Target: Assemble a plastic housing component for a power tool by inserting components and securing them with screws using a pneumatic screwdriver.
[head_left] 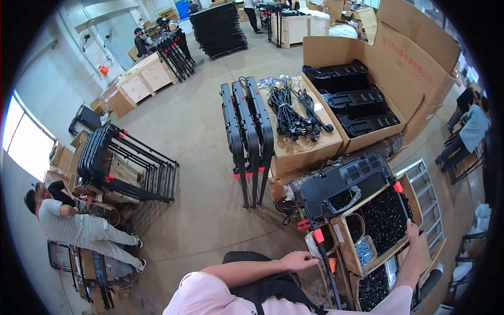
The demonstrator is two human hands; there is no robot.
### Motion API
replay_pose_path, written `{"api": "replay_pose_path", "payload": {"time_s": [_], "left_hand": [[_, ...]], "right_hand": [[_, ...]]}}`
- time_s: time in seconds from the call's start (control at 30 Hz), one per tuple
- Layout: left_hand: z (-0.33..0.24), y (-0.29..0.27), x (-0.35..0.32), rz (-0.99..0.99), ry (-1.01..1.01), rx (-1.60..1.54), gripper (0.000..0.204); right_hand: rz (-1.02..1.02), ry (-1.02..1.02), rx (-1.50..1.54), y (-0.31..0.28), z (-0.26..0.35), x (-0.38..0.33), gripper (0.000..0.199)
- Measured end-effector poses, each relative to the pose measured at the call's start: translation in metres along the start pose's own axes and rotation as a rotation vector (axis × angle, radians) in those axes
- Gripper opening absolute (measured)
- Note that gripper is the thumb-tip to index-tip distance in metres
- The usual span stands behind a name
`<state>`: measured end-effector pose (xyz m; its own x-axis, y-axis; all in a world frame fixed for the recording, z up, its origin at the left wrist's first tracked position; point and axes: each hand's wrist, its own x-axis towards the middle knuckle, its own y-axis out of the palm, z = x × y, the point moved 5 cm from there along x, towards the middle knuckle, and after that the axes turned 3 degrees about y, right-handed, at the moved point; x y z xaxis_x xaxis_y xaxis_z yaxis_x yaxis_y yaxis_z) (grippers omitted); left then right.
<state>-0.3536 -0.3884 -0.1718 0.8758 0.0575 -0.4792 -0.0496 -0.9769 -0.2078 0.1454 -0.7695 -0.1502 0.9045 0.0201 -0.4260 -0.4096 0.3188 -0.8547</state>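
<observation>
A black tubular frame (321, 197) with a moulded plastic panel and red clips lies across the parts boxes in front of me, its two legs pointing toward me. My right hand (412, 231) is closed round its right leg, below the red clip. My left hand (299, 261) is beside the left leg, fingers curled and their tips close to the tube; what they hold, if anything, is hidden. Under the frame, a wooden box (344, 242) holds many small black parts (380, 223) and a small container of silver screws (364, 251). More black parts (373, 289) lie nearer me.
Three upright black frames (247, 126) stand ahead, beside a carton (310, 156) topped with bundled black cables (289, 113). An open carton (401, 126) holds black plastic panels. A metal ladder (428, 194) lies at right. People work near racked frames (131, 163) at left.
</observation>
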Motion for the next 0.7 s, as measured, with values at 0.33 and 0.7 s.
{"api": "replay_pose_path", "payload": {"time_s": [0.33,0.7], "left_hand": [[0.035,0.045,0.033,0.151,-0.391,-1.175,0.047],[-0.054,-0.134,-0.08,0.408,0.056,-1.286,0.058]], "right_hand": [[-0.447,-0.468,-0.153,-0.133,0.108,-0.213,0.052],[-0.88,-0.235,-0.1,-0.26,0.096,-0.537,0.044]]}}
